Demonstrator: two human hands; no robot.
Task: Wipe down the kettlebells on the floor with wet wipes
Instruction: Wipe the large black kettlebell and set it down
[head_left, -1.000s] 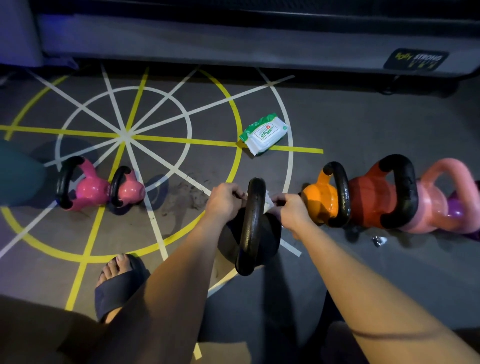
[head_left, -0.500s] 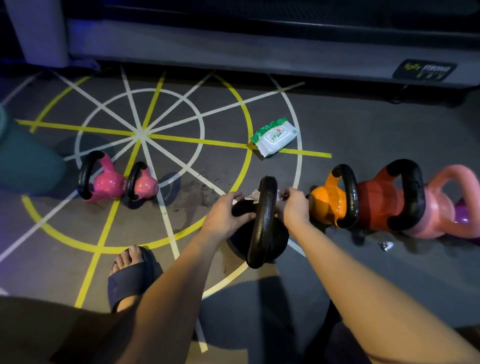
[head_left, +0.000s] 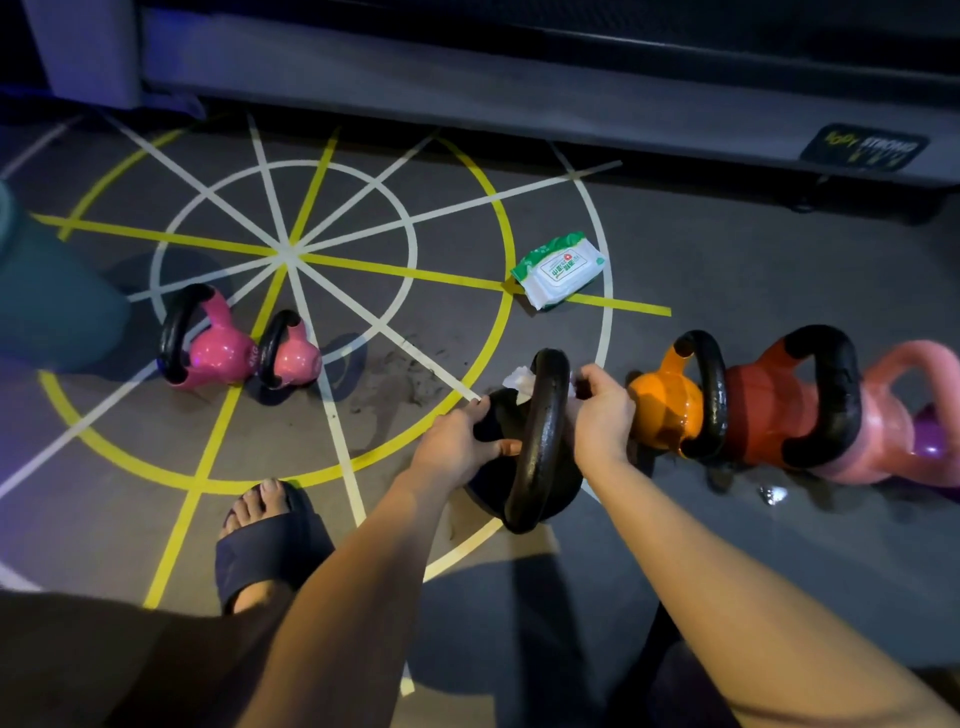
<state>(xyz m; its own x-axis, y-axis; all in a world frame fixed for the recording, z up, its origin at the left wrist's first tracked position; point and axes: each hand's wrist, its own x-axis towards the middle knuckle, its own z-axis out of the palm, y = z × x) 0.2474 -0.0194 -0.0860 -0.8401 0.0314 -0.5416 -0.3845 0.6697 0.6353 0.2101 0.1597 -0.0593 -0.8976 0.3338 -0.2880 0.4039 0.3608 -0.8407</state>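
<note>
Now | black iron kettlebell (head_left: 535, 441) on the floor between pink and orange ones | left hand (head_left: 457, 447) clasps its body, likely steadying | right hand (head_left: 597, 415) pinches white wet wipe (head_left: 519, 376) through the handle, likely scrubbing.

Both forearms reach forward; left hand (head_left: 457, 447) grips black kettlebell (head_left: 540, 441), right hand (head_left: 602, 418) fingers (head_left: 592, 376) pinch wipe (head_left: 519, 378).

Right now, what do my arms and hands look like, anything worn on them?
The left forearm and right forearm are bare, with no sleeves in view. The left hand and right hand wear no gloves; I can make out no watch, band or ring in this dim light.
</note>
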